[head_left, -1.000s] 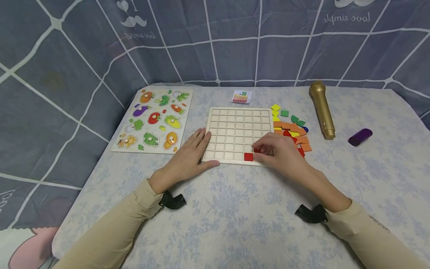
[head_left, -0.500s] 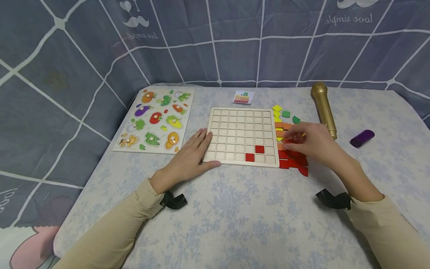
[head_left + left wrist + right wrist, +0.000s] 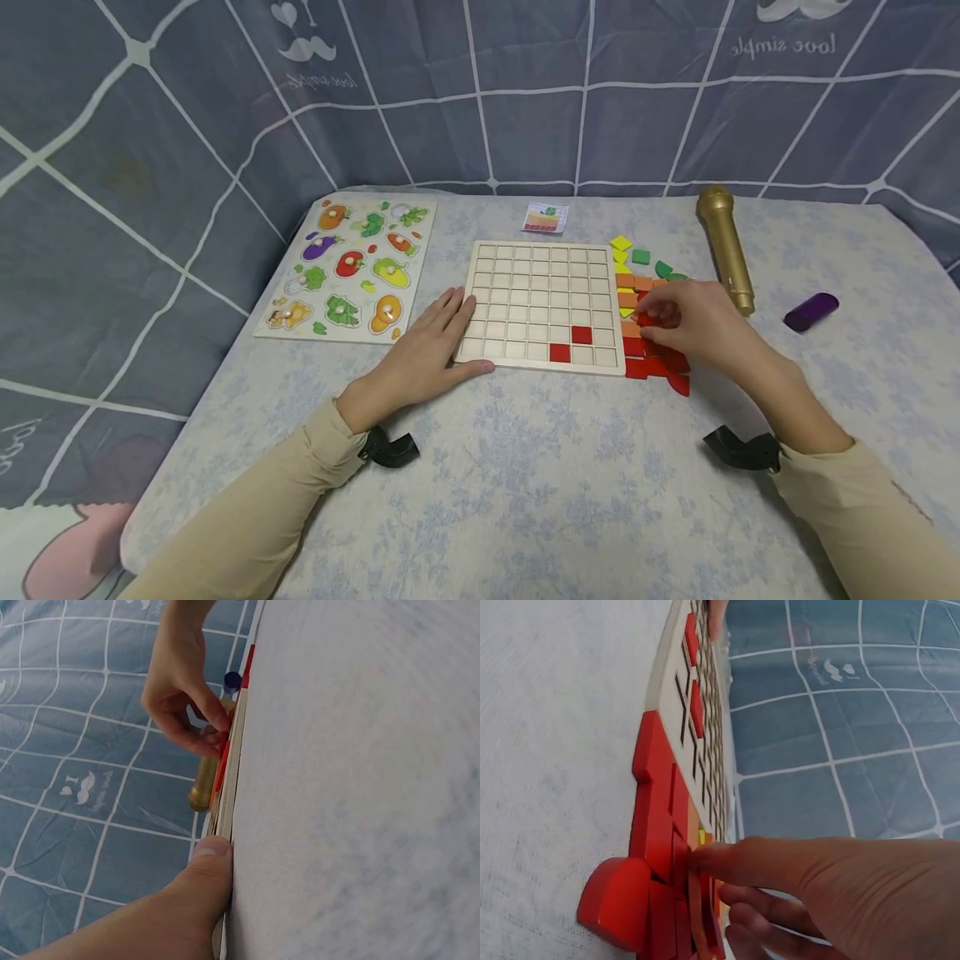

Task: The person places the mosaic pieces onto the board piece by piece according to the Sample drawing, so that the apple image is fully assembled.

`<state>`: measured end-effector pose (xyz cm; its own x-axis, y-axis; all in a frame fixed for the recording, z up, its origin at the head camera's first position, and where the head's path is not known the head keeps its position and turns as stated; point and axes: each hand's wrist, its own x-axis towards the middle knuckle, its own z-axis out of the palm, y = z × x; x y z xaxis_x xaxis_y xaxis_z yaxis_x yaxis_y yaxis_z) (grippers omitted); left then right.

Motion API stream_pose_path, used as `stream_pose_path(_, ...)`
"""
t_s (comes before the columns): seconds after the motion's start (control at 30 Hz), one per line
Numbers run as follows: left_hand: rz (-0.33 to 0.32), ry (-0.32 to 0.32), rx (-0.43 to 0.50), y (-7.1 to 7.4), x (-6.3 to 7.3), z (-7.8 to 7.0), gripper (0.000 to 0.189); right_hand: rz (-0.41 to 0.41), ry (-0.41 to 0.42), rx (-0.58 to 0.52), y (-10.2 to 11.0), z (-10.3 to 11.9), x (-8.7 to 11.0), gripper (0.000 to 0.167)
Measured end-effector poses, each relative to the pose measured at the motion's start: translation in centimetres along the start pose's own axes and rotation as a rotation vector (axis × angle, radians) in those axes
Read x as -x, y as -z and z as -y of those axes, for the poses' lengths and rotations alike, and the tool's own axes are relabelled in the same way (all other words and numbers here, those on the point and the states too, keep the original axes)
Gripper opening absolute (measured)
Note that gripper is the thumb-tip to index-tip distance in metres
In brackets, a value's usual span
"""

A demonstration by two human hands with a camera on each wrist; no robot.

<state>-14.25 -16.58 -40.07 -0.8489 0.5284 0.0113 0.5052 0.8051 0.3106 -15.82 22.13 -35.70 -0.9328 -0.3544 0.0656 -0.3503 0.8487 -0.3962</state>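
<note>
The wooden grid board (image 3: 517,297) lies flat, with one red square tile (image 3: 559,353) in its front row and another red square tile (image 3: 581,335) one row farther back. My left hand (image 3: 420,346) rests at the board's left edge, fingers extended over the rim and thumb along the front corner. To the right of the board, my right hand (image 3: 697,321) is down at the pile of colored tiles (image 3: 656,367). Its thumb and fingers pinch a red tile (image 3: 223,744), seen mostly edge-on in the left wrist view. The hand hides part of the pile.
A small pattern card (image 3: 545,217) lies behind the board. On the left is a vegetable peg puzzle (image 3: 345,271). A gold microphone (image 3: 726,250) and a purple cylinder (image 3: 812,312) lie to the right. Yellow tiles (image 3: 621,243) and green tiles (image 3: 641,257) sit at the pile's back.
My right hand let go of a red tile in the board's second row from the front and moved right to the tile pile. My left hand stayed on the board's edge.
</note>
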Motion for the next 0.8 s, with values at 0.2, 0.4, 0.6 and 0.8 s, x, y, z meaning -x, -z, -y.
stream_pose_path(0.2,-0.007,-0.004,-0.005,0.0,0.0,0.0,0.102,-0.026,-0.014,0.005,0.0,-0.3,0.0,0.031)
stream_pose_path(0.4,-0.003,-0.002,-0.004,0.0,0.0,-0.1,0.103,-0.017,-0.027,-0.027,-0.1,-0.8,-0.1,0.029)
stream_pose_path(0.6,-0.012,-0.007,-0.003,0.1,-0.1,-0.2,0.104,-0.057,-0.026,-0.056,-0.4,-1.0,0.0,0.027)
stream_pose_path(0.8,0.001,0.006,0.002,0.1,0.1,-0.3,0.104,-0.109,0.018,-0.116,-1.2,0.4,0.0,0.029)
